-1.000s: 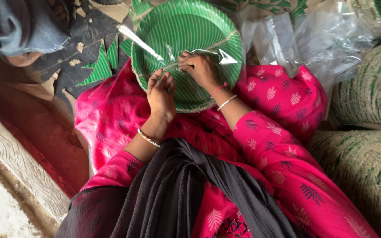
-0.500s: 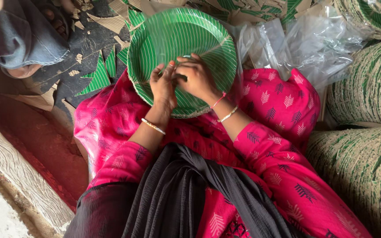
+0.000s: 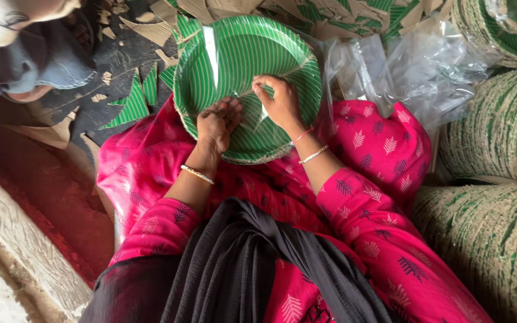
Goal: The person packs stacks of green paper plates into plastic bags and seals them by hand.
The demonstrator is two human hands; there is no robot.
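A round green striped paper plate stack [image 3: 243,54] rests on my lap, partly covered by a thin clear plastic wrap [image 3: 210,48]. My left hand [image 3: 218,122] lies on the plate's near left part with fingers curled, pinching the clear film. My right hand [image 3: 279,101] sits just right of it on the plate, fingers closed on the same film. Both wrists wear thin bangles. My pink patterned clothing [image 3: 360,155] lies under the plate.
Clear plastic bags [image 3: 414,66] lie to the right of the plate. Tall rolled stacks of green plates [image 3: 498,131] stand at the right. Green and brown paper scraps [image 3: 133,101] litter the dark floor. Another person's covered head [image 3: 25,54] is at upper left.
My hands have moved lower on the plate and come closer together. The long strip of clear film that stretched across the plate is now drawn in between my fingers.
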